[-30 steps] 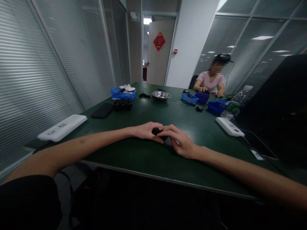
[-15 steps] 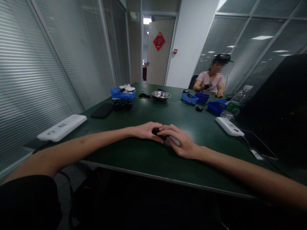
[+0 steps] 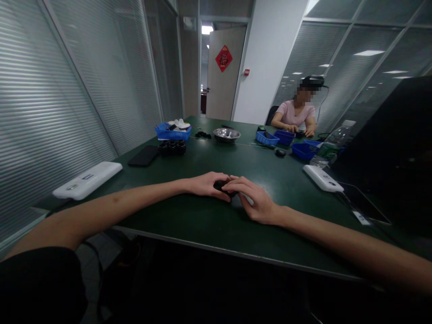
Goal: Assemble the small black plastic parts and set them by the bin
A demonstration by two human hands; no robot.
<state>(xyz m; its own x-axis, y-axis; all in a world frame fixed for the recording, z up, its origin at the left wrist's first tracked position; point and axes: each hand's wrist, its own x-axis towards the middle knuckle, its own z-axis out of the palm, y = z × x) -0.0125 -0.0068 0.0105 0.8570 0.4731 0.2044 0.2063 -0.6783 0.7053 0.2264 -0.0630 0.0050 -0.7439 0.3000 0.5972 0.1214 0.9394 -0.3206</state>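
**Black object stays between your hands; the change is across the surface**

Your left hand grasps a small black object, thumb on the near side, fingers around the far side. Your right hand is loosely curled, its fingertips laid over the object's right part; whether they grip or merely rest cannot be told. The object lies beyond the middle of the near edge of the dark green surface, mostly covered by your fingers.

Compared with half a second ago, your left hand shows no visible shift. Your right thumb appears drawn back slightly, widening the gap under the fingers. Finding: the handling is small finger work, and the object has not changed place.

Farther out, toward the left edge, a white device, a black slab and a black cluster stand as before. A metal bowl sits toward the far edge.

The clearest change is near the far right corner: the co-worker, who was holding a dark item raised, now has it low between both hands. This does not touch your own work.
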